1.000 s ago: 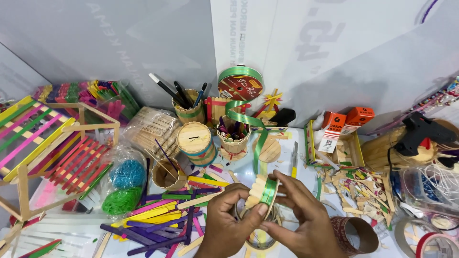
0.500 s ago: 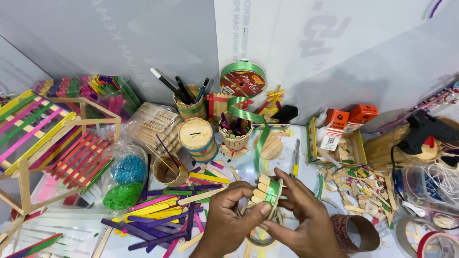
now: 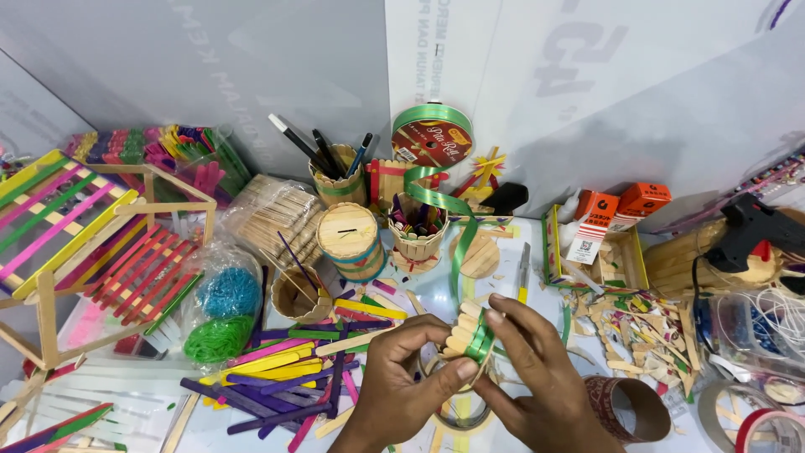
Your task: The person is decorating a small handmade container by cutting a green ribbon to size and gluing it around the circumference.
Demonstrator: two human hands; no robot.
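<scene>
The left hand (image 3: 402, 377) and right hand (image 3: 537, 369) both pinch a little stick ring (image 3: 464, 335) between their fingers. Green ribbon (image 3: 482, 342) already goes round part of it. The rest still runs up to the spool (image 3: 433, 134), uncut.

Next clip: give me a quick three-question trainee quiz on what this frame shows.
1. True or false: both hands grip the small stick cup.
2. What colour is the ribbon running from the spool down to that cup?
3. Which lies nearest the right hand? A) glue gun B) brown cardboard ring C) blue shredded filler

Key:
1. True: the left hand and right hand both pinch it.
2. Green.
3. B.
</scene>
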